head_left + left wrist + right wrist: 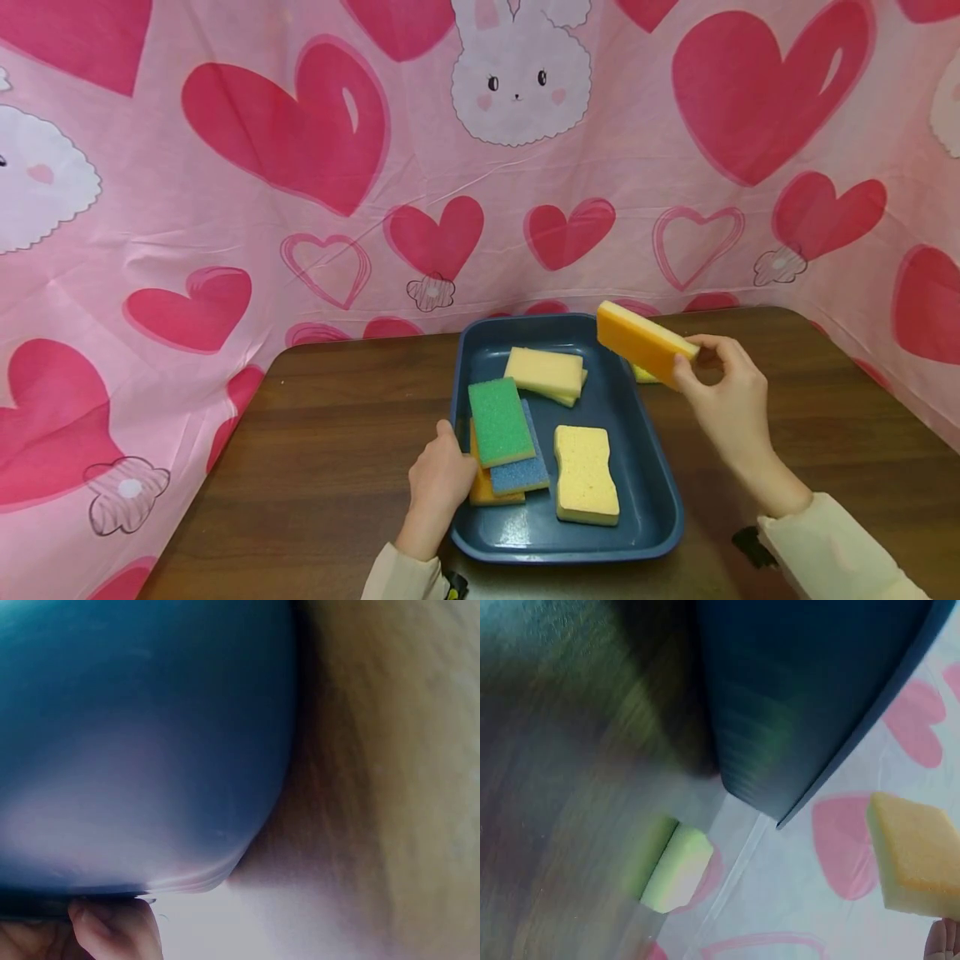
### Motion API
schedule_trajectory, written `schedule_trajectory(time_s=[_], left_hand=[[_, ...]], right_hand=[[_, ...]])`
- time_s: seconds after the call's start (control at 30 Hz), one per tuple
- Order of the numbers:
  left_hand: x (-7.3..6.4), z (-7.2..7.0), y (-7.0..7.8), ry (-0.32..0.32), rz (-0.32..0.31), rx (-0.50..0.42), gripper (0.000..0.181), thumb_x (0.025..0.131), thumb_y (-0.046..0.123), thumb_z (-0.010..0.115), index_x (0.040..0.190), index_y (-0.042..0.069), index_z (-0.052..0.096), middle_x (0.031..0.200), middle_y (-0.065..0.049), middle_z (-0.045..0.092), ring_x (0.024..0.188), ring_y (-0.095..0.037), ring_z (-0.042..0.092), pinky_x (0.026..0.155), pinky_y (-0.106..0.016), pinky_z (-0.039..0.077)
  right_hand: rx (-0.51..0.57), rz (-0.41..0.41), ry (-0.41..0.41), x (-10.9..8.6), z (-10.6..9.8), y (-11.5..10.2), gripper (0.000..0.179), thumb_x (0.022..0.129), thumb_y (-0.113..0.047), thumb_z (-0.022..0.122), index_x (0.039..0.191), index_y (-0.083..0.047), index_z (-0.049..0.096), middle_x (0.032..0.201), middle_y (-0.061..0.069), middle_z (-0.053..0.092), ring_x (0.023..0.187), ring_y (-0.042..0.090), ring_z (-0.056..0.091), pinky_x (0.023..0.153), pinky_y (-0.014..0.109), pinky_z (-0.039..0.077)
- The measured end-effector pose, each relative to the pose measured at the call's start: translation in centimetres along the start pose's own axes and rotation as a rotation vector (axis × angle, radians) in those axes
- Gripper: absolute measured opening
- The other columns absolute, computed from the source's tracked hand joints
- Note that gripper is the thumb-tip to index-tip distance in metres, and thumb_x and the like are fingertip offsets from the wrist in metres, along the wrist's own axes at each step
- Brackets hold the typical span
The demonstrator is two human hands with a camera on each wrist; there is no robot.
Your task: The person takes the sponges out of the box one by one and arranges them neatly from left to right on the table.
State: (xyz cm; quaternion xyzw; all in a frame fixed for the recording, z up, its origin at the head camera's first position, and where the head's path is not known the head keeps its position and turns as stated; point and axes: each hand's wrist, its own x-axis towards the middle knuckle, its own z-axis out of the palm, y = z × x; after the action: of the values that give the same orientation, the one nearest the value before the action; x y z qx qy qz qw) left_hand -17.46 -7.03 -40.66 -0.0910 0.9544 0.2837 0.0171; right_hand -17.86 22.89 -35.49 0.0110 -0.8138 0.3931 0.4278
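My right hand [727, 400] pinches an orange-and-pale-yellow sponge [643, 342] between thumb and fingers, raised over the right rim of a dark blue tray [649, 475]. The same sponge [919, 851] shows at the right edge of the right wrist view. At the tray's left rim, my left hand [441, 477] grips the edge, its fingers [120, 930] at the rim in the left wrist view. Inside the tray, near that hand, a green sponge [501, 422] lies over a blue sponge [525, 472] and an orange sponge [497, 497]. A wavy-sided yellow sponge [586, 475] lies at the front right.
Pale yellow sponges [543, 371] lie stacked toward the tray's back. Outside it, on the brown wooden table [330, 450], another yellow sponge [681, 868] sits by the right side, partly hidden in the head view. A pink cloth with hearts [300, 250] hangs behind the table.
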Motion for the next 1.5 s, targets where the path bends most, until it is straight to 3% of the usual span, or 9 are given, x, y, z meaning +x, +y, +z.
schedule_trajectory(time_s=[0.13, 0.23, 0.33, 0.47, 0.73, 1.03, 1.2, 1.4, 1.5], left_hand=[[0.0, -0.1, 0.1, 0.000, 0.000, 0.006, 0.031, 0.076, 0.009, 0.056, 0.105, 0.001, 0.047, 0.069, -0.012, 0.056, 0.056, -0.025, 0.050, 0.051, -0.038, 0.035], [-0.1, -0.1, 0.1, 0.004, 0.001, 0.010, 0.029, 0.077, 0.009, 0.056, 0.103, 0.001, 0.047, 0.068, -0.012, 0.056, 0.055, -0.025, 0.050, 0.051, -0.037, 0.035], [-0.2, -0.1, 0.1, 0.005, 0.001, 0.009, 0.030, 0.077, 0.009, 0.056, 0.104, 0.001, 0.048, 0.068, -0.012, 0.056, 0.056, -0.025, 0.050, 0.051, -0.037, 0.035], [-0.2, -0.1, 0.1, 0.000, -0.005, 0.009, 0.033, 0.077, 0.010, 0.057, 0.107, 0.000, 0.048, 0.070, -0.012, 0.057, 0.057, -0.024, 0.050, 0.052, -0.037, 0.036], [0.0, 0.0, 0.1, -0.011, -0.010, 0.009, 0.038, 0.078, 0.011, 0.058, 0.113, -0.001, 0.048, 0.071, -0.013, 0.058, 0.057, -0.025, 0.051, 0.052, -0.037, 0.036], [-0.1, -0.1, 0.1, -0.025, -0.016, 0.005, 0.045, 0.078, 0.010, 0.057, 0.120, -0.002, 0.046, 0.071, -0.013, 0.057, 0.056, -0.025, 0.050, 0.051, -0.036, 0.035], [-0.1, -0.1, 0.1, -0.028, -0.019, -0.004, 0.044, 0.078, 0.010, 0.058, 0.119, -0.002, 0.046, 0.072, -0.013, 0.057, 0.056, -0.025, 0.049, 0.052, -0.036, 0.036], [-0.1, -0.1, 0.1, -0.023, -0.019, -0.002, 0.043, 0.078, 0.010, 0.058, 0.118, -0.001, 0.046, 0.072, -0.013, 0.057, 0.057, -0.025, 0.050, 0.053, -0.037, 0.036], [-0.1, -0.1, 0.1, -0.018, -0.015, -0.001, 0.042, 0.077, 0.010, 0.058, 0.116, -0.001, 0.047, 0.072, -0.013, 0.057, 0.057, -0.025, 0.050, 0.053, -0.037, 0.036]], right_hand=[[0.015, 0.157, 0.006, 1.0, -0.1, 0.6, 0.024, 0.082, -0.006, 0.065, 0.103, 0.005, 0.064, 0.078, -0.023, 0.050, 0.071, -0.015, 0.045, 0.066, 0.002, 0.035], [0.039, 0.283, 0.004, 2.0, 0.0, 1.1, 0.025, 0.085, -0.011, 0.063, 0.107, 0.002, 0.062, 0.076, -0.032, 0.047, 0.068, -0.014, 0.047, 0.064, 0.001, 0.037], [0.070, 0.364, 0.018, 2.9, 0.1, 1.7, 0.024, 0.087, -0.013, 0.061, 0.107, 0.001, 0.061, 0.074, -0.029, 0.047, 0.067, -0.012, 0.048, 0.064, 0.000, 0.039], [0.092, 0.436, 0.048, 3.8, 0.2, 2.2, 0.012, 0.087, -0.015, 0.061, 0.098, -0.012, 0.061, 0.074, -0.024, 0.048, 0.067, -0.010, 0.048, 0.064, 0.000, 0.040], [0.064, 0.536, 0.093, 4.6, 0.3, 4.1, 0.012, 0.088, -0.025, 0.063, 0.098, -0.018, 0.060, 0.072, -0.028, 0.045, 0.070, -0.008, 0.045, 0.062, 0.005, 0.037], [0.121, 0.694, 0.095, 5.5, 0.4, 6.1, 0.011, 0.089, -0.028, 0.062, 0.091, -0.030, 0.052, 0.078, -0.020, 0.047, 0.070, -0.009, 0.047, 0.062, 0.005, 0.038], [0.094, 0.714, 0.088, 5.8, 0.6, 6.7, 0.011, 0.088, -0.028, 0.062, 0.095, -0.023, 0.056, 0.077, -0.019, 0.046, 0.068, -0.011, 0.046, 0.062, 0.006, 0.038], [0.046, 0.733, 0.074, 5.6, 1.1, 7.8, 0.037, 0.088, -0.028, 0.062, 0.113, -0.001, 0.060, 0.073, -0.017, 0.045, 0.066, -0.006, 0.042, 0.059, 0.009, 0.036], [0.010, 0.763, 0.042, 5.4, 1.1, 8.5, 0.038, 0.088, -0.029, 0.061, 0.114, -0.001, 0.059, 0.071, -0.019, 0.043, 0.064, -0.005, 0.041, 0.057, 0.009, 0.036]])
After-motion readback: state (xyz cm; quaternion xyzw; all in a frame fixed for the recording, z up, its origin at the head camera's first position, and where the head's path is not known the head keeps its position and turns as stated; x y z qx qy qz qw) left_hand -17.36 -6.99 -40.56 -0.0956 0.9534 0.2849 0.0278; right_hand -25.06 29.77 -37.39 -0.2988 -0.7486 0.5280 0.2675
